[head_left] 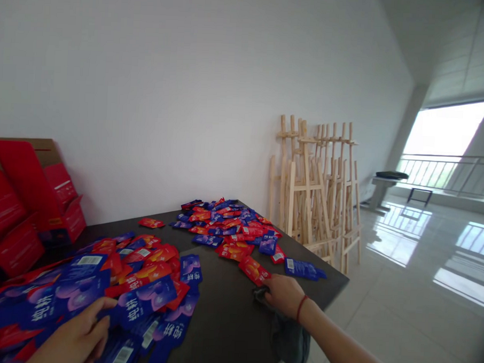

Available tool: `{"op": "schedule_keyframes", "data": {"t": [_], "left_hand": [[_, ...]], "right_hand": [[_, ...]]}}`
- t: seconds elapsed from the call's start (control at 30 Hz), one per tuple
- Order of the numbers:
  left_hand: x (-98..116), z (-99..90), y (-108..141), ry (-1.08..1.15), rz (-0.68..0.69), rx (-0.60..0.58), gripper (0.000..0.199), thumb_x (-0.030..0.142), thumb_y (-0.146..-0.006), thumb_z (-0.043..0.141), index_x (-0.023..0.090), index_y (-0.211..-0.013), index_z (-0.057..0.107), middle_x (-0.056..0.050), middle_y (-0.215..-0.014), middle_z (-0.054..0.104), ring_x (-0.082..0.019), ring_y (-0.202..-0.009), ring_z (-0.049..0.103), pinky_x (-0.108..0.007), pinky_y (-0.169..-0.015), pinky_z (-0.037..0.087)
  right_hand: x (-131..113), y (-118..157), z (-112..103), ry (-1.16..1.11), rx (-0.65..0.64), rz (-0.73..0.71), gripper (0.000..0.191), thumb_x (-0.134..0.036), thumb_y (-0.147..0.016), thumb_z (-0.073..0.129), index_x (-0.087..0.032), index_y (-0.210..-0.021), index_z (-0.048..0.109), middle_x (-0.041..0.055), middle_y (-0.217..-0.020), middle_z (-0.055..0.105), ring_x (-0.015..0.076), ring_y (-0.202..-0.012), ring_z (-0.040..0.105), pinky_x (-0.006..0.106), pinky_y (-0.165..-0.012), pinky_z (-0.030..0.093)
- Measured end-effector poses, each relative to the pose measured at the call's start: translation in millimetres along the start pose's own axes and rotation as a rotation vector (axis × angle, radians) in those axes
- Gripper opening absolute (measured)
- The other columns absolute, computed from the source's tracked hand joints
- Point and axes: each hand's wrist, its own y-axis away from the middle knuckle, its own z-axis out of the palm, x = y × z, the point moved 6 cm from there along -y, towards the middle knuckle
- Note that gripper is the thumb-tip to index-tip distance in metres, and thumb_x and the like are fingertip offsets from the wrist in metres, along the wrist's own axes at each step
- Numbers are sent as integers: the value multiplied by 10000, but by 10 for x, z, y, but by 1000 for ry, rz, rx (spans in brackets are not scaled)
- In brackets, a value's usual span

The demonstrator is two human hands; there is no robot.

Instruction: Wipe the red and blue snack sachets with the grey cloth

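My left hand (pixel 79 332) is closed at the near left, thumb and fingers pinching the left end of a blue packet (pixel 150 301) with white lettering. Beneath and around it spreads a heap of blue packets and red packets (pixel 152 268). My right hand (pixel 283 294), a thin red cord at its wrist, has its fingertips closed on the corner of a red packet (pixel 253 270) at the table's right side. Under that hand a dark grey cloth (pixel 293 336) hangs over the table edge; whether the fingers also grip it is hidden.
Another mixed pile of packets (pixel 224 223) covers the far part of the dark table (pixel 220 314). Red cardboard boxes (pixel 33 194) stand open on the left. Wooden easels (pixel 309 190) lean by the wall beyond the table. A blue packet (pixel 302 268) lies near the right edge.
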Motion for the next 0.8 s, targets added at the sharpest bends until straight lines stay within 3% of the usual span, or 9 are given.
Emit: {"op": "schedule_keyframes", "data": {"t": [0.17, 0.23, 0.3, 0.37, 0.43, 0.53, 0.6, 0.7, 0.8], "left_hand": [[2, -170, 45, -550, 69, 84, 343, 416, -816, 323, 196, -970, 537, -68, -640, 676, -312, -622, 676, -369, -585, 468], [120, -194, 111, -737, 74, 126, 385, 412, -845, 314, 177, -1018, 565, -100, -690, 689, -352, -701, 674, -419, -642, 468], [318, -76, 210, -820, 113, 151, 409, 387, -868, 295, 183, -1088, 574, -106, -751, 692, -343, -715, 666, -428, -655, 473], [614, 271, 324, -775, 295, 92, 366, 314, -870, 324, 215, -1085, 603, -108, -969, 688, -296, -820, 661, -393, -725, 485], [943, 797, 437, -669, 528, -66, 343, 221, -851, 379, 239, -1094, 620, -89, -1144, 639, -261, -1012, 614, -347, -838, 468], [1377, 1578, 488, -597, 727, -205, 442, 79, -798, 386, 204, -1166, 598, -93, -1259, 582, -239, -1143, 535, -343, -941, 420], [1617, 1998, 430, -559, 789, -222, 503, 103, -806, 419, 151, -1300, 504, -128, -1404, 462, -270, -1252, 444, -402, -1026, 359], [1829, 2445, 305, -512, 799, -255, 566, 243, -837, 487, 117, -1384, 409, -163, -1471, 365, -326, -1343, 323, -501, -1085, 270], [1888, 2621, 310, -458, 880, -328, 501, 290, -851, 485, 143, -1329, 478, -147, -1418, 446, -329, -1333, 337, -525, -1092, 242]], "right_hand": [[-384, 269, 16, -125, -64, -263, 314, -307, -778, 546, -257, -1055, 684, 37, -1038, 700, 220, -985, 631, 269, -840, 432], [-398, 308, -2, -251, -61, -339, 370, -296, -774, 545, -285, -1126, 658, 8, -1106, 684, 198, -1022, 617, 246, -864, 420], [-264, 277, -32, -389, -22, -323, 368, -261, -779, 525, -275, -1119, 666, 7, -1110, 683, 188, -1015, 617, 238, -862, 417], [-26, 202, -52, -464, 35, -224, 301, -245, -797, 494, -248, -1013, 703, 15, -1019, 706, 182, -939, 636, 236, -820, 427], [208, 132, -73, -474, 94, -134, 290, -243, -832, 442, -205, -937, 710, 44, -944, 712, 191, -873, 642, 253, -776, 436], [454, 82, -116, -458, 167, -43, 320, -241, -865, 385, -179, -912, 695, 64, -912, 708, 203, -853, 640, 272, -750, 434], [550, 90, -140, -441, 203, 2, 328, -245, -880, 367, -182, -904, 688, 59, -895, 706, 201, -846, 640, 271, -745, 430], [648, 143, -148, -402, 239, 59, 317, -245, -886, 374, -189, -884, 686, 58, -896, 704, 199, -857, 638, 266, -754, 420], [718, 222, -118, -361, 241, 87, 294, -234, -881, 399, -196, -874, 691, 56, -903, 704, 195, -866, 638, 257, -765, 412]]}}
